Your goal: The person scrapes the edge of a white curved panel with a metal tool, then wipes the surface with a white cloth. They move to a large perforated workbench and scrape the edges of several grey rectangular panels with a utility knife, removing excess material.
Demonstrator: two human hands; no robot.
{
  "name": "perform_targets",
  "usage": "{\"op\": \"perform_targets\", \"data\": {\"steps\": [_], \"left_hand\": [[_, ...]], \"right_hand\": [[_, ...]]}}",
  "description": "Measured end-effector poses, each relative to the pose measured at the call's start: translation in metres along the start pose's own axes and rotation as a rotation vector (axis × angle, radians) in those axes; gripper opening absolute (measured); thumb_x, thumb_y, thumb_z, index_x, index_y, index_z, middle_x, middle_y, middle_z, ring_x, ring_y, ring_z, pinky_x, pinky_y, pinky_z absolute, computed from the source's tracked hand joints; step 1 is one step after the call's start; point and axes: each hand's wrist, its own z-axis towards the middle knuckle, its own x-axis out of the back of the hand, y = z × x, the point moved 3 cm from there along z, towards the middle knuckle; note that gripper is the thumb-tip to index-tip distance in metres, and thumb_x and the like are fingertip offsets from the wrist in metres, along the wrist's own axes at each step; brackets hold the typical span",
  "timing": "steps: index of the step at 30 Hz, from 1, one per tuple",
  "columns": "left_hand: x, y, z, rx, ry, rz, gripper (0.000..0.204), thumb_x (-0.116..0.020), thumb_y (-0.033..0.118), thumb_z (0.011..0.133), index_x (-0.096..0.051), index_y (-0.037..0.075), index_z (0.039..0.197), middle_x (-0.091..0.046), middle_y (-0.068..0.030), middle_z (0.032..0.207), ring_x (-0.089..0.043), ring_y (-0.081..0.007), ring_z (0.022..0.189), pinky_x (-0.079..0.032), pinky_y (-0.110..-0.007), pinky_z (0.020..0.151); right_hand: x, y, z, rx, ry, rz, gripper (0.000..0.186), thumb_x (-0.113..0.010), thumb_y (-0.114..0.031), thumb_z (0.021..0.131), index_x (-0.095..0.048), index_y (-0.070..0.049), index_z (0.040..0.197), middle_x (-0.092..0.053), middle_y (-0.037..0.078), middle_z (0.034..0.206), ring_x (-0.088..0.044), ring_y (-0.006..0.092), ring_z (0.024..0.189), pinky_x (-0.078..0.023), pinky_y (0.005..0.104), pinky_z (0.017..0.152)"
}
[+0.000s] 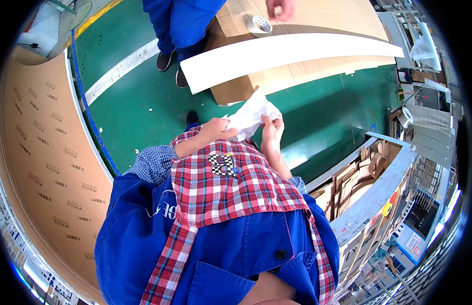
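Observation:
In front of my apron, both hands hold a crumpled, thin white sheet (252, 116); paper, cloth or film, I cannot tell which. My left hand (219, 129) is closed on its left edge. On the opposite edge, my right hand (271, 133) pinches it between thumb and fingers. The sheet's upper end rises to a point below a long white panel (276, 55), which lies across a large brown cardboard box (231, 90). Past the panel, a white roll of tape (260, 25) rests on the cardboard, close to another person's blurred hand (283, 9).
A person in blue workwear (182, 23) stands ahead at the box's left. Tall printed cardboard (53, 152) curves along my left. To my right is a metal-framed cart (371, 195) holding cardboard pieces (348, 180). Green floor (159, 114) with white and blue lines lies between.

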Motion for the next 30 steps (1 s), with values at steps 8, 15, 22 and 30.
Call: {"op": "perform_targets", "data": {"steps": [8,15,22,30], "left_hand": [[-0.001,0.008,-0.001,-0.004,-0.007,-0.044,0.063,-0.057,0.059,0.078,-0.060,-0.002,0.064,-0.055,-0.0165,0.054,-0.053,-0.0273,0.047,-0.041,-0.037,0.047],[-0.008,0.017,-0.007,0.013,0.103,-0.188,0.056,-0.055,0.051,0.086,-0.063,-0.002,0.069,-0.056,-0.0153,0.054,-0.054,-0.0276,0.048,-0.041,-0.038,0.047],[-0.016,0.048,-0.013,0.071,0.115,-0.213,0.049,-0.050,0.044,0.090,-0.061,-0.003,0.085,-0.062,-0.0182,0.066,-0.062,-0.0327,0.060,-0.046,-0.040,0.054],[-0.035,0.040,-0.013,0.140,0.084,-0.221,0.051,-0.049,0.045,0.090,-0.061,-0.003,0.086,-0.062,-0.0216,0.067,-0.062,-0.0363,0.062,-0.046,-0.042,0.056]], "right_hand": [[-0.008,-0.022,0.015,0.095,-0.036,0.137,0.019,-0.054,-0.008,0.085,-0.057,-0.002,0.103,-0.057,-0.001,0.084,-0.048,0.0062,0.072,-0.038,0.0221,0.063],[-0.025,-0.033,0.094,0.252,-0.132,-0.433,0.021,-0.052,-0.021,0.092,-0.061,-0.004,0.098,-0.056,0.002,0.078,-0.052,0.0106,0.068,-0.041,0.0272,0.058],[-0.056,-0.062,0.122,0.594,-0.255,-1.262,0.031,-0.054,-0.014,0.084,-0.060,-0.015,0.114,-0.058,0.021,0.090,-0.060,0.0383,0.087,-0.049,0.0461,0.075],[-0.061,-0.077,0.132,0.574,-0.357,-1.563,0.041,-0.052,-0.011,0.083,-0.053,-0.020,0.123,-0.056,0.019,0.096,-0.060,0.0364,0.089,-0.050,0.0477,0.074]]}}
